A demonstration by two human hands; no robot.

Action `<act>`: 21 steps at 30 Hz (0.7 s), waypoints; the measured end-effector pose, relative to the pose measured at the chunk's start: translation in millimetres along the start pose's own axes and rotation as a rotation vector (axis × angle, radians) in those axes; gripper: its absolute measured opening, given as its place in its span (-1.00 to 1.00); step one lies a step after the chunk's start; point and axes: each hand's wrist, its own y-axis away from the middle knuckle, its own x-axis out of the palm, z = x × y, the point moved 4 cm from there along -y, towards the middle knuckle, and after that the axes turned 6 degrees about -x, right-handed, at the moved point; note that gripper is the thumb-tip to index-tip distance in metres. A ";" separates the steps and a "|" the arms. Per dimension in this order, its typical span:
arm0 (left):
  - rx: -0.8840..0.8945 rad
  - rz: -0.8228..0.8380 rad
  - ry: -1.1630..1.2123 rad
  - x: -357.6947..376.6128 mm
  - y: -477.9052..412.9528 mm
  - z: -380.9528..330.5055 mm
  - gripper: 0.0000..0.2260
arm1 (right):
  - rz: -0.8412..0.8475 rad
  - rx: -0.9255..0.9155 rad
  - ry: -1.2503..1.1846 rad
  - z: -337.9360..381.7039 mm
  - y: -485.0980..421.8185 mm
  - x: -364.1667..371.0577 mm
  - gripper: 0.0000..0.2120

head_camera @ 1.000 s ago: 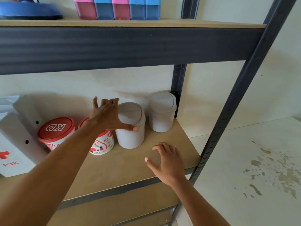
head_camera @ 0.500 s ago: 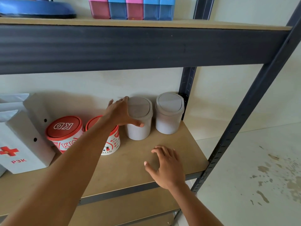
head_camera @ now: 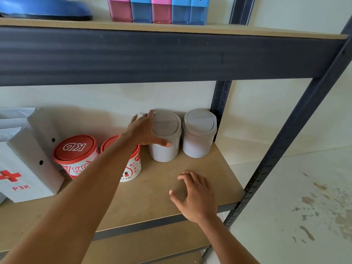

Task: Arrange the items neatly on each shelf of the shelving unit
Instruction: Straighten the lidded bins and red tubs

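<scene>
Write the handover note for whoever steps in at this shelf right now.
Left hand: grips the left bin near its lid, thumb in front.
Right hand: open, holds nothing, over the front of the middle shelf.
Done: right bin upright by the back post, left bin close beside it.
Farther left: red-lidded tubs, white first-aid boxes.
To do: release the bin, then probably straighten tubs and boxes; lower shelves mostly out of view.
</scene>
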 end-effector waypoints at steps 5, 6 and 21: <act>-0.012 -0.064 -0.064 -7.2 23.1 25.2 0.30 | 0.051 -0.008 -0.016 0.4 -0.9 1.3 -0.47; -0.016 -0.049 -0.094 -11.7 30.6 33.9 0.27 | 0.068 -0.001 -0.023 0.7 -1.7 2.3 -0.46; 0.033 0.045 -0.276 -3.5 78.5 103.3 0.13 | 0.089 -0.103 -0.072 64.0 0.6 32.0 -0.42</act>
